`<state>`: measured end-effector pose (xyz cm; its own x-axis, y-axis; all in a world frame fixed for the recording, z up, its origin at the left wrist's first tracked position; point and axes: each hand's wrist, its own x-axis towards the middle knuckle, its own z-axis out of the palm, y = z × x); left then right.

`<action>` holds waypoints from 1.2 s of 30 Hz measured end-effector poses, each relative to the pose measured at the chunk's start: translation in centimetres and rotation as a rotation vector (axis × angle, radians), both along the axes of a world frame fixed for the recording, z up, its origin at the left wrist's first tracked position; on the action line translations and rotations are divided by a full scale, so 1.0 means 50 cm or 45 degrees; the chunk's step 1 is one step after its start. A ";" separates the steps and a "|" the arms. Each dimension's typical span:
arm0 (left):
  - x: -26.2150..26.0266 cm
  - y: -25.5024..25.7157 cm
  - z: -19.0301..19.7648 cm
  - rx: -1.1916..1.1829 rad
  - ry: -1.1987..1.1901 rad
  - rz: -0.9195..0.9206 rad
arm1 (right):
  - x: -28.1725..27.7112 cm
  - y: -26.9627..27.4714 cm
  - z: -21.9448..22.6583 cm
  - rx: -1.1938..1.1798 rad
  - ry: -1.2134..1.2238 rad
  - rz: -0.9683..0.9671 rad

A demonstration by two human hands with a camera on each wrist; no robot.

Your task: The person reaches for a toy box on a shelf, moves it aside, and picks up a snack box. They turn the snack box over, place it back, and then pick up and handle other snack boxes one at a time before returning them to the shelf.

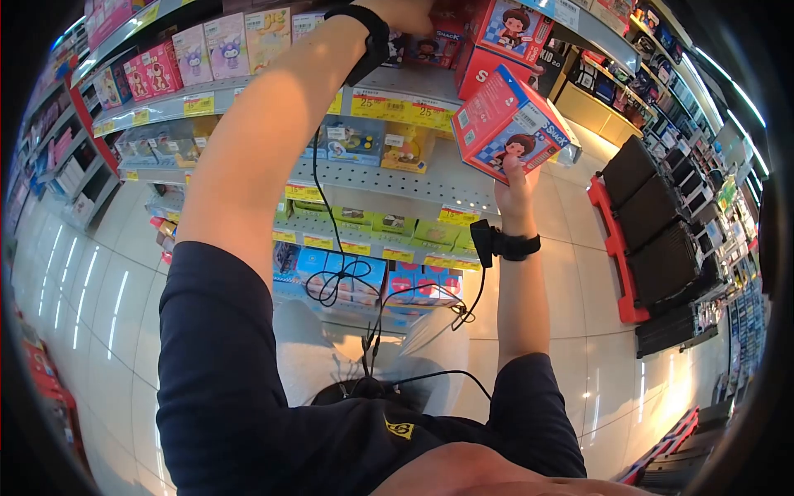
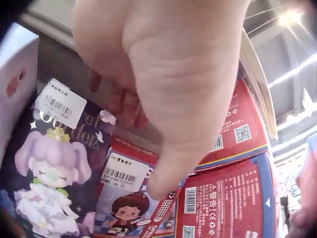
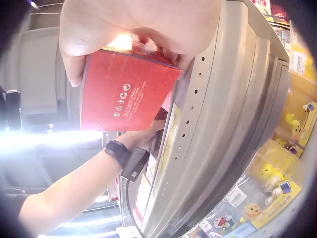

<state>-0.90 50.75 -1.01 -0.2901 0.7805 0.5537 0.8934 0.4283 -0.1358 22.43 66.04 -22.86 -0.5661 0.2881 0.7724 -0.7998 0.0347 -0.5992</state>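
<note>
Two arms out. Our left arm stretches up to upper shelf (image 1: 413,80), left hand (image 2: 168,74) above shelved box (image 2: 130,203), thumb over its front; grip unclear. Our right forearm points up, right hand (image 1: 517,197) pinching red box (image 1: 490,120) near shelf's right end: tilted, cartoon face toward us, long axis unclear.

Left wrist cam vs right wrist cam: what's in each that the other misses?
Only left wrist: dark box with a purple-haired figure; front of a snack box with a dark-haired character, under the left hand; red side panel with barcode and warning text.

Only right wrist: duck toys in packs; shelf edge with holes; strap on the left wrist.

Both: left hand, mostly hidden in the right view; red packaging, including the box the right hand holds in the right view; bright ceiling lights.
</note>
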 end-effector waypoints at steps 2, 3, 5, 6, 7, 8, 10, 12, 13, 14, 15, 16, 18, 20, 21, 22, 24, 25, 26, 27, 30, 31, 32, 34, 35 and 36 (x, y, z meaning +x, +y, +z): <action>0.016 -0.015 -0.003 0.033 0.025 -0.068 | 0.003 -0.004 0.007 0.074 0.005 -0.024; 0.022 -0.021 -0.006 0.069 0.050 -0.136 | 0.002 -0.004 0.007 0.072 0.005 -0.025; 0.022 -0.024 -0.013 -0.034 0.078 0.021 | 0.000 -0.005 0.007 0.067 0.004 -0.030; 0.025 -0.025 -0.016 -0.137 0.108 0.180 | 0.002 -0.011 0.011 -0.004 0.005 -0.022; 0.028 -0.029 -0.019 -0.144 0.107 0.177 | 0.003 -0.016 0.015 -0.077 0.007 -0.014; 0.032 -0.033 -0.024 -0.133 0.079 0.146 | 0.004 -0.021 0.017 -0.084 0.006 -0.017; 0.038 -0.038 -0.033 -0.126 0.051 0.112 | 0.004 -0.028 0.021 -0.055 0.018 -0.086; 0.037 -0.040 -0.046 0.034 0.082 0.024 | 0.005 -0.025 0.016 -0.041 0.015 -0.087; 0.027 -0.030 -0.043 0.041 0.079 0.026 | 0.003 -0.022 0.015 -0.020 0.012 -0.083; 0.016 -0.013 -0.035 -0.079 0.089 0.149 | 0.000 -0.019 0.011 -0.011 0.007 -0.077; 0.020 -0.003 -0.031 -0.199 0.095 0.274 | -0.001 -0.016 0.007 -0.039 0.022 -0.061; 0.025 0.006 -0.028 -0.302 0.143 0.328 | -0.003 -0.015 0.005 -0.066 0.039 -0.043; 0.027 -0.008 -0.038 -0.115 0.173 0.230 | 0.000 -0.018 0.005 -0.108 0.042 -0.024; 0.034 -0.006 -0.036 -0.125 0.212 0.208 | -0.001 -0.021 0.008 -0.153 0.051 -0.008; 0.036 -0.002 -0.037 -0.148 0.256 0.169 | 0.000 -0.021 0.009 -0.133 0.052 -0.022; 0.032 0.002 -0.034 -0.146 0.256 0.173 | -0.001 -0.021 0.009 -0.116 0.055 -0.039; 0.018 0.007 -0.031 -0.183 0.268 0.179 | 0.001 -0.021 0.009 -0.093 0.044 -0.033; 0.009 0.009 -0.036 -0.184 0.267 0.181 | 0.002 -0.022 0.009 -0.072 0.035 -0.030; 0.001 0.009 -0.045 -0.046 0.305 0.051 | 0.001 -0.021 0.007 -0.073 0.033 -0.029; -0.005 0.008 -0.050 0.092 0.344 -0.080 | 0.000 -0.020 0.005 -0.090 0.027 -0.045; 0.068 -0.044 -0.037 0.202 0.281 -0.225 | 0.001 -0.022 0.008 -0.085 0.023 -0.054; 0.056 -0.044 -0.048 0.200 0.278 -0.230 | 0.001 -0.022 0.009 -0.062 0.023 -0.043; 0.039 -0.044 -0.066 0.335 0.344 -0.272 | 0.000 -0.020 0.007 -0.066 0.018 -0.047; 0.048 -0.058 -0.073 0.465 0.403 -0.315 | -0.006 -0.017 0.002 -0.089 0.040 -0.084; 0.049 -0.064 -0.067 0.199 0.317 -0.159 | -0.006 -0.018 0.001 -0.095 0.037 -0.087; 0.058 -0.074 -0.058 -0.067 0.232 -0.002 | -0.004 -0.021 0.003 -0.092 0.032 -0.080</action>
